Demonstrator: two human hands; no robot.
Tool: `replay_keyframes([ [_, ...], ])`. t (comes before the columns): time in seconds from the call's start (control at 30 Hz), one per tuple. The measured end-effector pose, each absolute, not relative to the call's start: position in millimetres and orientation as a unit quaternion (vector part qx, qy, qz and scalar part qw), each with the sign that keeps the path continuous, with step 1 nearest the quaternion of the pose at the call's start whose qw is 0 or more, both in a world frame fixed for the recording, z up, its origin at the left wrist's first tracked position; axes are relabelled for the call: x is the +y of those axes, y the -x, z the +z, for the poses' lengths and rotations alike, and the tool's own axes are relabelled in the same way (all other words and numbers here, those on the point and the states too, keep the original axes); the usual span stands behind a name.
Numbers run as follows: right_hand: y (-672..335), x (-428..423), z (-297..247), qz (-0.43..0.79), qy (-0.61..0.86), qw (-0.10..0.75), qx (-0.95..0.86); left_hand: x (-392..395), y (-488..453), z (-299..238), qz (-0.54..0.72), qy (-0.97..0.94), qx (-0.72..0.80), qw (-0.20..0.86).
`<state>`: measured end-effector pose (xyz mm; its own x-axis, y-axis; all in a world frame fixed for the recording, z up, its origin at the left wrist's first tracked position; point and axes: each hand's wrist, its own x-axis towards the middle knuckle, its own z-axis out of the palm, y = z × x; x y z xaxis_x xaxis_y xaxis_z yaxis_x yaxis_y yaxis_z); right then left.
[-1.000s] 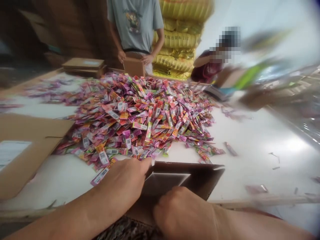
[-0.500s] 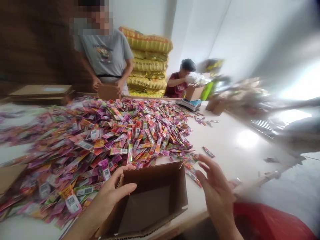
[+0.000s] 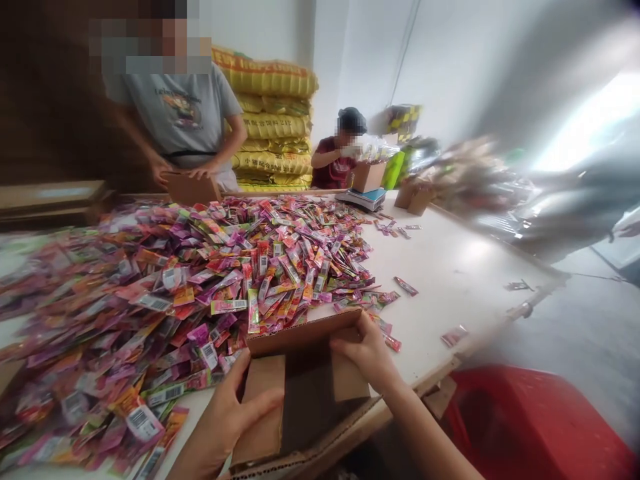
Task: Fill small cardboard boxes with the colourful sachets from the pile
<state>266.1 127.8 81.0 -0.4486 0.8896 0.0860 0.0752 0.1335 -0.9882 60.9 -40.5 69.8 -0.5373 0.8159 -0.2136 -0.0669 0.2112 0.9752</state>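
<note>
A cardboard box (image 3: 310, 427) sits open-topped at the table's near edge, its far wall (image 3: 305, 333) standing up. My left hand (image 3: 240, 407) grips the left side, thumb lying over the left flap (image 3: 260, 407), which is bent inward. At the far right corner, my right hand (image 3: 367, 353) holds the right flap (image 3: 349, 379), also bent in. Some of its fingers are hidden behind the cardboard. Just beyond the box spreads a big heap of small snack packets (image 3: 235, 273), in pink, purple and orange wrappers.
Across the table (image 3: 430, 260) a person in a grey shirt (image 3: 185, 120) handles another box (image 3: 193, 189). Farther right, a person in dark red (image 3: 333, 160) is by a box (image 3: 369, 177) on a scale (image 3: 363, 199). A red plastic stool (image 3: 530, 420) stands beside the near edge.
My right hand has come in from beside the box and taken hold of its right flap. Both side flaps now show bent inward. The view has shifted right.
</note>
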Motion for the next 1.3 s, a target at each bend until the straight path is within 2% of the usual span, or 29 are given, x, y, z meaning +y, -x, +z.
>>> replay_keyframes([
  [0.1, -275.3, 129.2, 78.6, 0.608, 0.308, 0.403, -0.610, -35.1, -58.3, 62.6, 0.536, -0.295, 0.719, 0.330],
  [0.17, -293.2, 127.1, 88.9, 0.629, 0.245, 0.388, -0.628, -34.9, -60.7, 59.0, 0.563, -0.299, 0.703, 0.314],
  [0.3, -341.7, 113.6, 131.3, 0.573, 0.145, 0.200, -0.782, -47.5, -68.5, 49.1, 0.604, -0.313, 0.700, 0.218],
  [0.37, -355.6, 104.4, 145.6, 0.513, 0.155, 0.153, -0.830, -57.5, -64.7, 41.9, 0.600, -0.366, 0.697, 0.144],
  [0.47, -351.5, 97.1, 140.8, 0.458, 0.206, 0.199, -0.842, -72.3, -41.0, 32.2, 0.534, -0.481, 0.688, 0.103],
  [0.6, -322.8, 101.5, 104.8, 0.414, 0.215, 0.343, -0.815, -86.3, -7.7, 36.9, 0.373, -0.669, 0.630, 0.126],
  [0.67, -312.2, 102.0, 92.7, 0.373, 0.220, 0.387, -0.814, -87.9, -10.6, 47.4, 0.325, -0.721, 0.607, 0.079],
  [0.73, -307.8, 98.7, 92.2, 0.328, 0.226, 0.380, -0.835, -83.8, -28.2, 59.2, 0.306, -0.730, 0.611, -0.021],
  [0.83, -307.9, 90.3, 107.6, 0.240, 0.197, 0.317, -0.896, -70.3, -61.9, 73.2, 0.298, -0.708, 0.626, -0.133],
  [0.93, -306.1, 84.1, 118.5, 0.143, 0.164, 0.267, -0.939, -57.9, -80.8, 80.2, 0.281, -0.698, 0.648, -0.118],
  [1.07, -298.6, 80.6, 104.4, 0.061, 0.144, 0.270, -0.950, -48.6, -89.8, 81.8, 0.226, -0.769, 0.596, -0.044],
  [1.2, -285.8, 82.7, 92.5, 0.121, 0.202, 0.266, -0.935, -35.1, -100.0, 82.6, 0.149, -0.767, 0.624, -0.020],
  [1.3, -277.7, 110.6, 92.1, 0.245, 0.178, 0.317, -0.899, -31.3, -86.8, 84.4, 0.129, -0.717, 0.685, 0.005],
])
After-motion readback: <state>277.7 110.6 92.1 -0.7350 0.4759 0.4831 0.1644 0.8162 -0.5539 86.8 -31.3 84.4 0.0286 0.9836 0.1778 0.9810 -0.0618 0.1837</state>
